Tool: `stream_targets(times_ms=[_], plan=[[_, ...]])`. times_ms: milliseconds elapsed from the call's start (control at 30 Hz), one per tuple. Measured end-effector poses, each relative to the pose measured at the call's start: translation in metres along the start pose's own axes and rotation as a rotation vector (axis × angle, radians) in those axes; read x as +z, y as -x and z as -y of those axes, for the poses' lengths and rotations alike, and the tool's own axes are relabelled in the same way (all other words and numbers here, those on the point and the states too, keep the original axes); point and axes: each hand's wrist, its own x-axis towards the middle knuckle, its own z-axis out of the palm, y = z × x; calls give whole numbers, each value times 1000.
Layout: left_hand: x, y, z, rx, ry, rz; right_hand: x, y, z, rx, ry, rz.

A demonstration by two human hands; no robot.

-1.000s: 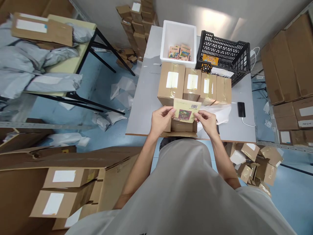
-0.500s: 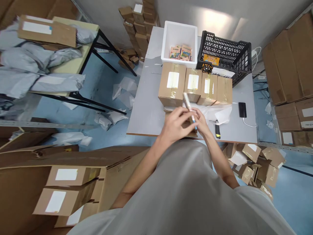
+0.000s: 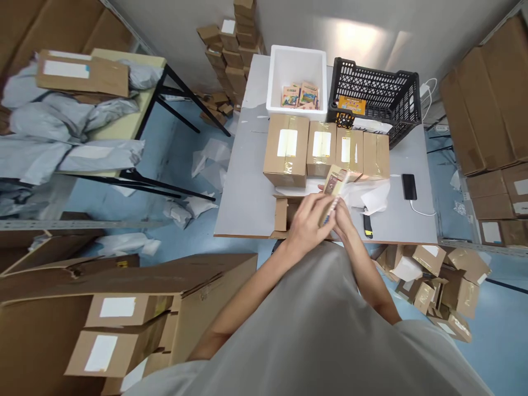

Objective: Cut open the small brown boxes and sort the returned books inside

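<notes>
Both hands are raised over the front edge of the table, fingers closed around a small, flat printed box (image 3: 333, 184), tilted with its narrow side toward me. My left hand (image 3: 308, 219) grips its near side. My right hand (image 3: 342, 219) holds it from the right, partly hidden behind the box and the left fingers. Just left of and below the hands sits an open cardboard box (image 3: 281, 214), its inside mostly covered by my left hand. Similar small printed boxes (image 3: 307, 94) lie in a white foam box (image 3: 273, 82) at the back.
A row of taped cartons (image 3: 286, 144) stands mid-table, with a black crate (image 3: 373, 82) behind. White paper (image 3: 368, 193), a utility knife (image 3: 367, 224) and a phone (image 3: 410, 187) lie to the right. Bagged parcels (image 3: 49, 118) fill the left table; discarded cartons (image 3: 447, 275) lie on the floor.
The small printed box has turned in my hands, showing more of its printed face. My left hand has shifted slightly, uncovering more of the open cardboard box. The view has moved a little.
</notes>
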Motion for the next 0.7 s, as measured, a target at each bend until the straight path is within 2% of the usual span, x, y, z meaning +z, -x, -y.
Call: stream_targets(times_ms=[100, 167, 233, 367, 567, 633, 700], plan=[[-11, 3, 24, -255, 175, -112, -15, -10, -1, 61, -139, -9], [-14, 4, 44, -411, 291, -102, -25, -6, -2, 81, -147, -57], [-15, 6, 63, -507, 334, -74, -31, 3, -4, 113, -129, -53], [-13, 6, 86, -616, 358, 23, -35, 12, -7, 209, -159, 24], [-8, -2, 102, -739, 476, 226, -44, 4, -7, 324, -215, 34], [-9, -15, 109, -728, 494, 234, -43, -9, -1, 319, -217, 43], [-15, -45, 117, -668, 467, 174, -37, -37, 14, 271, -219, 48]])
